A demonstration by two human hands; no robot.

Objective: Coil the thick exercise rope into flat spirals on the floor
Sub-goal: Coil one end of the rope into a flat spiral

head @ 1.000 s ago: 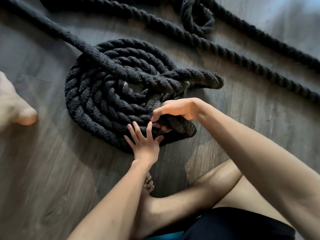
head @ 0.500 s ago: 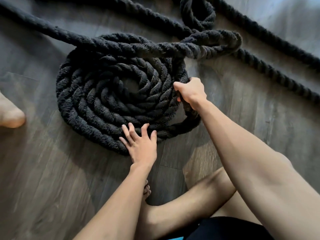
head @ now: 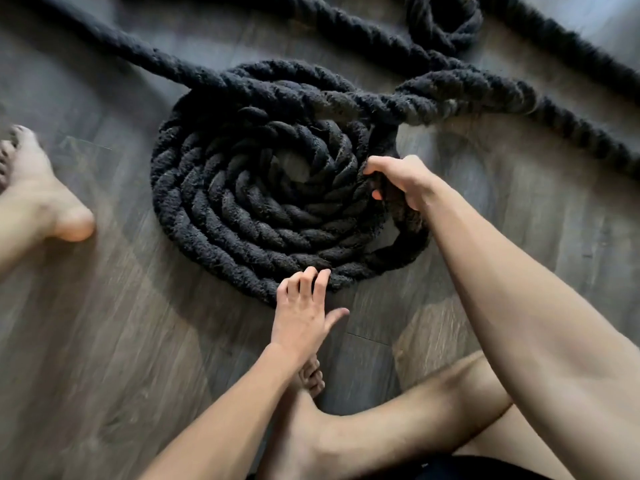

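Observation:
A thick black twisted rope [head: 214,206] lies in a flat spiral of several turns on the grey wood floor. My right hand [head: 398,183] grips the outermost strand at the spiral's right side, fingers wrapped around it. My left hand [head: 304,306] rests at the near edge of the coil, fingertips pressing on the outer turn, thumb spread on the floor. From my right hand the rope runs up, bends in a loose loop [head: 485,95] at the upper right, crosses the top of the spiral and leaves at the upper left.
More loose rope [head: 443,26] lies at the top, with a small loop and long strands running to the right edge. My bare left foot [head: 38,199] is at the left; my crossed leg [head: 381,427] and other foot are at the bottom.
My right hand has carried the strand from the coil's near edge round to its right side. The loose loop swung from across the coil to the upper right. My left hand slid back to the coil's edge.

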